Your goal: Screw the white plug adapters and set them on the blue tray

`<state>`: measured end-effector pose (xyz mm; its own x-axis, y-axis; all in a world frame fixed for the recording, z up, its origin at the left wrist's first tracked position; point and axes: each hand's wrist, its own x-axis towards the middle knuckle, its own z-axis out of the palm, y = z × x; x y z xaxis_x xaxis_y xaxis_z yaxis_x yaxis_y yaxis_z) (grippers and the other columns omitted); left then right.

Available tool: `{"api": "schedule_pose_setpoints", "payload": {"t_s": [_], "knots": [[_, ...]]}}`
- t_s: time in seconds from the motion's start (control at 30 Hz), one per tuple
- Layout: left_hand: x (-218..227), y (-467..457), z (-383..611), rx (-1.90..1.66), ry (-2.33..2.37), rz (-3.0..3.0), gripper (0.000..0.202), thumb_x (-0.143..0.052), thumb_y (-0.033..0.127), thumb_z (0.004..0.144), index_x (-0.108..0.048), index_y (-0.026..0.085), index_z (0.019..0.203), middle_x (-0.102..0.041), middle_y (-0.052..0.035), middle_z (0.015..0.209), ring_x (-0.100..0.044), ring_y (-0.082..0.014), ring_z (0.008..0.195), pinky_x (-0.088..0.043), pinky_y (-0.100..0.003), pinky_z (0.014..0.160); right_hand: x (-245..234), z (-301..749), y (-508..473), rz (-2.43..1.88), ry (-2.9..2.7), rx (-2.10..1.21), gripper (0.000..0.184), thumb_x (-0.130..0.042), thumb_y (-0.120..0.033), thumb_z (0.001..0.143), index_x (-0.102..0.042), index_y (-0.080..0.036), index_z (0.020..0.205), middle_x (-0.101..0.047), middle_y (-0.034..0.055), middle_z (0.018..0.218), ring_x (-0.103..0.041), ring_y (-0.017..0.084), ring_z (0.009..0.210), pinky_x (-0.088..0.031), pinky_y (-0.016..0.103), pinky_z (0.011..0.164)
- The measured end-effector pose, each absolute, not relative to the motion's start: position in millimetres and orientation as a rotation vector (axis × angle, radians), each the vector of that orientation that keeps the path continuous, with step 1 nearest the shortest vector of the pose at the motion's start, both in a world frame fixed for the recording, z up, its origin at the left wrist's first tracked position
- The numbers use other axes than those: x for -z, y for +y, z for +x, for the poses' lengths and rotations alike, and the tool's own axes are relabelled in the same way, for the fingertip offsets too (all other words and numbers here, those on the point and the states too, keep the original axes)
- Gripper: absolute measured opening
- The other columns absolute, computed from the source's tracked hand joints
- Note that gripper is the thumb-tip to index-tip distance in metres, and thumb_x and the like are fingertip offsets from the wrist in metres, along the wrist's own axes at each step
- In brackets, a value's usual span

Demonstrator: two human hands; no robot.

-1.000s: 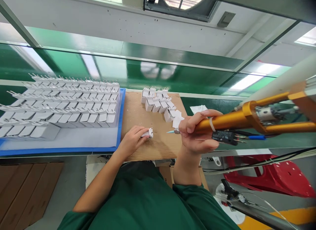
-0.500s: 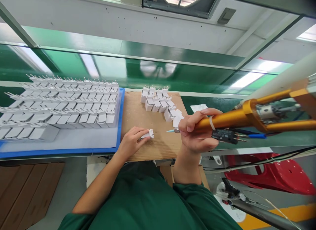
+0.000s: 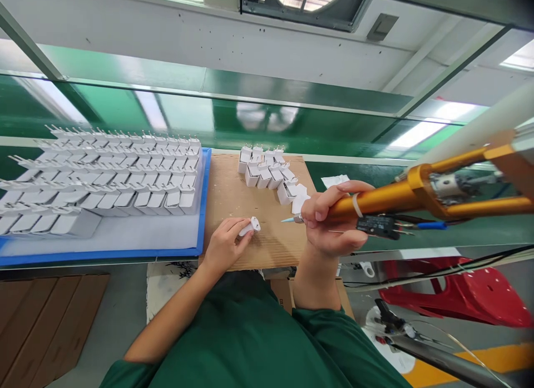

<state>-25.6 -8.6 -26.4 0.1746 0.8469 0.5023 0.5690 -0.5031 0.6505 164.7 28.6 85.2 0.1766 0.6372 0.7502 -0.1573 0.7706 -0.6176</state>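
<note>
I've got L hand (image 3: 223, 244) pinching 1 white plug unit (image 3: 252, 227) btwn thumb & fingers over the cardboard (image 3: 228, 179), prob. to steady it. R hand (image 3: 324, 235) wraps 1 gold tool (image 3: 384, 200), pale tip (image 3: 287, 220) pointing unit's way but apart, prob. for aim. Approx. 10 more units (image 3: 263, 180) grouped behind; approx. 5 rows in 1 blue-edged tray (image 3: 204, 204), too tight to count.

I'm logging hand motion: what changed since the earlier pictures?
The left hand shifted slightly downward in view, and the white piece in its grip turned. Nothing was let go. The right hand still holds the orange tool; the tray stayed put.
</note>
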Motion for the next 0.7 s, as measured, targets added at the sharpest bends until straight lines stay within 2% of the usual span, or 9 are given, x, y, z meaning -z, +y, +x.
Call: {"api": "schedule_pose_setpoints", "payload": {"t_s": [0.07, 0.13, 0.23, 0.33, 0.53, 0.7], "knots": [[23, -7, -26, -1.184, 1.379, 2.029, 0.018, -0.064, 0.027, 0.094, -0.07, 0.022, 0.11, -0.076, -0.0078, 0.11, -0.07, -0.0239, 0.104, -0.056, -0.043, 0.098, -86, 165, 28, -0.437, -1.282, -0.597, 0.049, -0.067, -0.074, 0.077, -0.064, -0.038, 0.11, -0.037, -0.0082, 0.055, -0.023, 0.011, 0.036, -0.025, 0.028, 0.028], [20, -5, -25, -1.092, 1.391, 1.86, 0.016, -0.066, 0.027, 0.09, -0.068, 0.021, 0.105, -0.075, -0.0069, 0.106, -0.07, -0.0233, 0.099, -0.057, -0.04, 0.09, -86, 165, 28, -0.419, -1.281, -0.602, 0.049, -0.067, -0.073, 0.077, -0.065, -0.037, 0.11, -0.038, -0.0082, 0.056, -0.024, 0.011, 0.036, -0.025, 0.027, 0.028], [19, 0, -23, -1.043, 1.327, 1.62, 0.029, -0.066, 0.024, 0.086, -0.066, 0.021, 0.115, -0.073, -0.0074, 0.114, -0.068, -0.022, 0.1, -0.057, -0.034, 0.083, -85, 166, 29, -0.429, -1.28, -0.602, 0.049, -0.067, -0.073, 0.077, -0.064, -0.037, 0.11, -0.038, -0.0083, 0.055, -0.024, 0.01, 0.035, -0.025, 0.027, 0.029], [19, 5, -19, -1.051, 1.135, 1.492, 0.044, -0.059, 0.018, 0.085, -0.063, 0.023, 0.129, -0.072, -0.0078, 0.125, -0.066, -0.023, 0.113, -0.054, -0.034, 0.092, -83, 167, 30, -0.456, -1.28, -0.592, 0.05, -0.065, -0.076, 0.076, -0.063, -0.038, 0.109, -0.038, -0.0085, 0.054, -0.024, 0.011, 0.035, -0.024, 0.027, 0.028], [19, 9, -15, -1.009, 1.142, 1.499, 0.033, -0.053, 0.018, 0.085, -0.073, 0.024, 0.111, -0.077, -0.0043, 0.112, -0.064, -0.0256, 0.113, -0.049, -0.041, 0.102, -81, 168, 30, -0.437, -1.275, -0.602, 0.051, -0.067, -0.075, 0.076, -0.063, -0.038, 0.11, -0.036, -0.0085, 0.056, -0.026, 0.01, 0.035, -0.025, 0.027, 0.029], [25, 11, -15, -1.041, 1.111, 1.503, 0.044, -0.04, 0.018, 0.091, -0.07, 0.024, 0.123, -0.076, -0.0048, 0.114, -0.062, -0.024, 0.112, -0.049, -0.042, 0.102, -84, 168, 29, -0.446, -1.274, -0.594, 0.05, -0.067, -0.075, 0.075, -0.064, -0.038, 0.108, -0.038, -0.0091, 0.055, -0.025, 0.01, 0.035, -0.025, 0.026, 0.028]]}}
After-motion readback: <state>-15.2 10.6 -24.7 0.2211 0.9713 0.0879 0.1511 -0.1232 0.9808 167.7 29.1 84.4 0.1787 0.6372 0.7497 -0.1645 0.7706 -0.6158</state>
